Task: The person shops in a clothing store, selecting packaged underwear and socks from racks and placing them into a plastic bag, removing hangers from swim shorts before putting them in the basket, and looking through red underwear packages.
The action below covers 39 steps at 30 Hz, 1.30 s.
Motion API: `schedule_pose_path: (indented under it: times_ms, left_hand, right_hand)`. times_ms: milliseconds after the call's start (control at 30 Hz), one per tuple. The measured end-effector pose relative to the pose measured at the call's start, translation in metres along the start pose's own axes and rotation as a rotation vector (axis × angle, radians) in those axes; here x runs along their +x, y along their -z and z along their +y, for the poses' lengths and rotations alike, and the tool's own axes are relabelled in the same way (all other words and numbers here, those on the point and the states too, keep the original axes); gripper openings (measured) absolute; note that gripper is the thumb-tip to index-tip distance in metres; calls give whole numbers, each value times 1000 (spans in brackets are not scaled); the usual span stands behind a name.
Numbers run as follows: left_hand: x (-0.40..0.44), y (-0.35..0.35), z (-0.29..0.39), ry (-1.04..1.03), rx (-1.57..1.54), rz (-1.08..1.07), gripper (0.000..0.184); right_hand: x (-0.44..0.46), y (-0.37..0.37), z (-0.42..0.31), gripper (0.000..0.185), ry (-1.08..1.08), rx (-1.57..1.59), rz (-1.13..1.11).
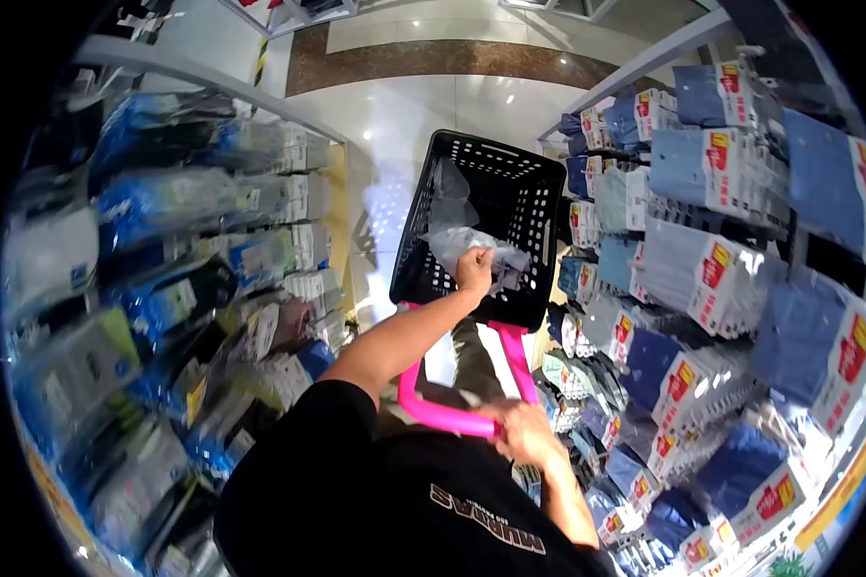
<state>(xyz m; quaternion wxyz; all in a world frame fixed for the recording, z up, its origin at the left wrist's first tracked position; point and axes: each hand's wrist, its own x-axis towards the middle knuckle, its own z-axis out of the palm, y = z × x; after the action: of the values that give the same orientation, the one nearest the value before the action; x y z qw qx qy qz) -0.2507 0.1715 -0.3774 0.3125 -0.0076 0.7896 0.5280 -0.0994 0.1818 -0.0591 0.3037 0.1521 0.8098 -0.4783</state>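
My left hand (pixel 474 271) reaches down into a black perforated shopping basket (pixel 410 226), its fingers closed on a crumpled, see-through plastic bag (pixel 449 242). Greyish material shows around the fingers; whether something is packed inside I cannot make out. Another piece of clear plastic (pixel 450 197) lies against the basket's left wall. The pink handle (pixel 443 415) of the cart carrying the basket comes back toward my body. Around its right corner my right hand (pixel 527 433) is wrapped.
On the right, a rack of hanging blue and grey packs (pixel 698 255) with red-and-white labels runs alongside. A left rack holds plastic-wrapped packs (pixel 178 207), many with blue. Tiled floor (pixel 394 106) with a brown band (pixel 433 56) lies ahead between them.
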Motion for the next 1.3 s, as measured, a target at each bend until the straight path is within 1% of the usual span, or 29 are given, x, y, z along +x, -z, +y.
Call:
schedule_pose_path:
  times_ms: [67,133,200,233,267,333,367,400,433,467,500,533,567,600,633,667,700,733,800,833,933,967,1033,1067,1133,1167,1200,1267,1300]
  left_hand:
    - [31,-17,-50,-16,99,21,18]
    - [50,-29,-87,-5,161,-74,18]
    - [63,-38,-119,6,210,-139,17]
    - [71,-38,-140,23,357,-271,14]
    - [81,-36,-160,163,536,-447,16]
    - [94,-13,-166,-159,1008,-875,21]
    - [107,-12,-175,-154,1068,-963,25]
    - [121,-12,-172,-124,1116,-870,18]
    - [136,-3,-160,-232,1070,-837,18]
    - [167,-10,-169,-169,1138,-834,25]
    - [184,-8,-158,-172,1128,-717,32]
    - [210,-9,-145,-227,1312,-779,36]
    - [235,-9,-178,-490,1295,-558,42]
    - [246,-14,-128,-257,1386,-658,52]
    - [261,-24,-148,-318,1393,-503,60]
    - [267,-30,-139,-256,1345,-503,59]
    - [268,-37,-129,-189,1292,-502,59]
    - [276,-47,-142,-152,1309,-508,58]
    - [297,-53,-161,-89,1345,-504,57]
    - [300,-45,-168,-86,1369,-526,50]
    - [298,-33,-189,-4,1369,-599,39]
    - [276,-34,-163,-29,1296,-541,28]
    - [251,-39,-144,-174,1202,-487,23]
    - [239,-41,-132,-248,1151,-458,20]
    - [216,-35,-59,-253,786,-375,18]
    - [212,-33,-43,-382,679,-334,19]
    - [205,-27,-20,-447,579,-289,19]
    - [183,-6,36,-580,379,-195,18]
    - [171,6,61,-579,322,-178,20]
  right_hand:
    - [3,-1,-2,48,-65,13,3]
    - [4,-1,0,54,-138,25,-116]
    - [5,-6,5,52,-95,17,-61]
    - [10,-5,6,51,-110,26,-83]
    - [11,-3,4,50,-123,38,-111]
    - [14,-1,2,53,-140,64,-125]
    - [15,-3,3,54,-132,68,-116]
    - [14,-7,3,55,-123,72,-110]
    - [15,-14,6,46,-71,50,-12]
    - [13,-20,7,59,-69,85,-69]
    - [13,-25,7,59,-82,125,-116]
    - [14,-29,7,60,-97,161,-163]
    - [15,-33,5,61,-110,142,-202]
    - [11,-45,0,63,-162,147,-176]
    - [7,-51,8,62,-100,140,-142]
    - [10,-50,10,61,-42,138,-111]
    - [16,-39,7,57,-55,65,-181]
    - [18,-32,3,50,-85,50,-111]
    - [20,-36,8,51,-93,18,-131]
    - [17,-38,8,51,-90,11,-148]
    - [14,-44,13,51,-94,11,-152]
    - [10,-46,15,52,-113,8,-155]
    - [11,-35,10,52,-137,-21,-174]
    - [17,-24,5,53,-129,8,-115]
    - [25,-2,-5,41,-113,-57,-31]
    - [28,9,-10,42,-154,-120,-77]
    - [28,13,-9,40,-120,-131,29]
    - [40,38,-17,37,-87,-171,120]
    - [44,40,-18,37,-81,-162,98]
